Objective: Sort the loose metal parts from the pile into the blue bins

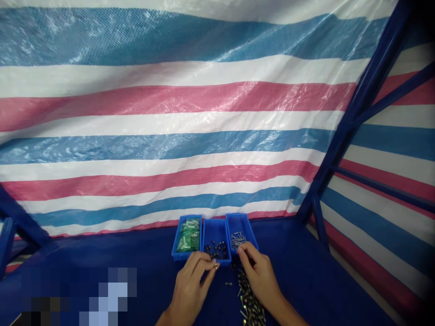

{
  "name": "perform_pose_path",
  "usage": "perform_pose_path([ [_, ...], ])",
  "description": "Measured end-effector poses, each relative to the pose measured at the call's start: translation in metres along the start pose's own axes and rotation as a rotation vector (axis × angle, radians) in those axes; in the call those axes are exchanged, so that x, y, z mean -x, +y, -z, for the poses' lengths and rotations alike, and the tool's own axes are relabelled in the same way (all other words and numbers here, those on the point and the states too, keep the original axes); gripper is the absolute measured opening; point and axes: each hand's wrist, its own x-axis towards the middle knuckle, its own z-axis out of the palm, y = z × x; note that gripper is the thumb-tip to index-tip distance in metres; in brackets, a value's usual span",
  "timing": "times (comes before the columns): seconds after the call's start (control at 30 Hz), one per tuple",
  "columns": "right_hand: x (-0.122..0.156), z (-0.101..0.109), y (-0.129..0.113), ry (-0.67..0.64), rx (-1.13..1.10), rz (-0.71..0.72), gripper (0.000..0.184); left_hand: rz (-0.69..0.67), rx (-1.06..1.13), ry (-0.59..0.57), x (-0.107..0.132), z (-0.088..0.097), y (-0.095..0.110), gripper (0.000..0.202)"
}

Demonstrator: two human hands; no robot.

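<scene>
Your left hand (pixel 190 289) is over the front edge of the middle tray, fingers (pixel 206 262) pinched narrow on a small gold-coloured part (pixel 216 266) at the tips. Your right hand (pixel 260 274) is just beside it, fingers (pixel 245 253) drawn close together at the front corner of the right tray; can't tell if they're holding anything. Three blue plastic trays stand side by side, touching, on the blue-covered bench (pixel 299 271). Left tray (pixel 176 244) carries small green packets (pixel 188 235). Middle tray (pixel 211 231) has small dark parts (pixel 215 246) spread across its floor, exact type too small to tell. Right tray (pixel 239 224) has silver screws (pixel 238 240) lying in its near end, partly behind your right fingers. A loose pile of slim metal fasteners (pixel 250 301) lies on the bench directly under your right wrist, running toward you from the trays. One small fastener (pixel 228 284) sits alone between your hands, in front of the middle tray. Behind the bench hangs a striped blue, white and pink tarp (pixel 170 108), held on a dark blue frame (pixel 356 113). Lower left, a patch of the view (pixel 102 294) is pixelated.
</scene>
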Motion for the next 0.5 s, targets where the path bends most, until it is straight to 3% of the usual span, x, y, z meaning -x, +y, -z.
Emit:
perform_pose_path([
  [0.27,0.000,-0.001,0.001,-0.012,-0.006,-0.018,0.041,-0.012,-0.248,0.025,-0.006,0.010,-0.018,0.020],
  [0.5,-0.001,0.000,0.001,-0.005,0.004,-0.009,0.042,0.054,-0.322,0.007,-0.009,0.008,-0.017,0.028],
])
